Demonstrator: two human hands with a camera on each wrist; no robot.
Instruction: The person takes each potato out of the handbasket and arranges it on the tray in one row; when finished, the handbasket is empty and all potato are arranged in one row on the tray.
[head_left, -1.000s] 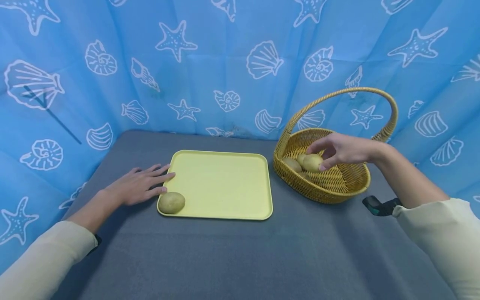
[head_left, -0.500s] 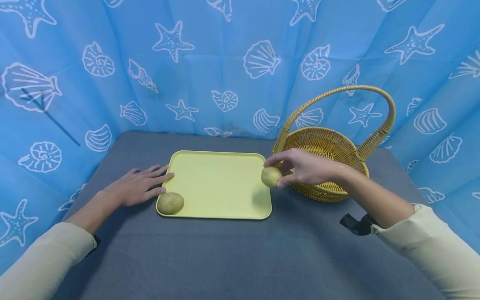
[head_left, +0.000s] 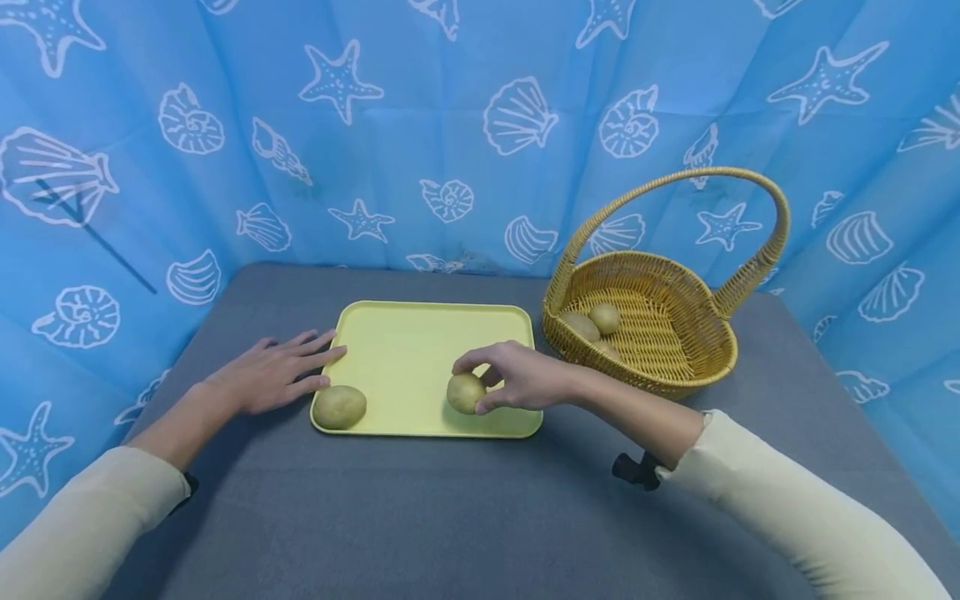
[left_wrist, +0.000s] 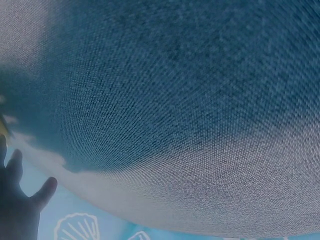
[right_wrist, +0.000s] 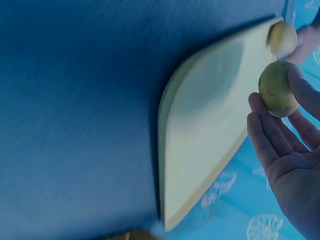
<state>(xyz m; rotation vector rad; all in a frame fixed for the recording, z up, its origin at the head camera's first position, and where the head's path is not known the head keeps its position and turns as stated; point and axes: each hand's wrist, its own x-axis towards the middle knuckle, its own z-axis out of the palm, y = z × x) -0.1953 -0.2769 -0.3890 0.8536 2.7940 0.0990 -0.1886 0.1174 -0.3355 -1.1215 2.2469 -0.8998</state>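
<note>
My right hand pinches a potato between thumb and fingers, over the right half of the yellow tray. In the right wrist view the held potato shows above the tray, with the palm turned toward the camera. A second potato lies in the tray's front left corner. Beside it, my left hand rests with spread fingers, its fingertips at the tray's left rim. In the left wrist view, that hand shows only as a dark shape at the lower left.
A wicker basket with a tall arched handle stands right of the tray. Several potatoes, one a round potato, lie in its left part. Grey cloth covers the table, and a blue curtain with white shells hangs behind.
My right hand has lifted a potato out of the basket and carried it left over the tray. The left hand and the potato in the tray's corner have stayed put.
</note>
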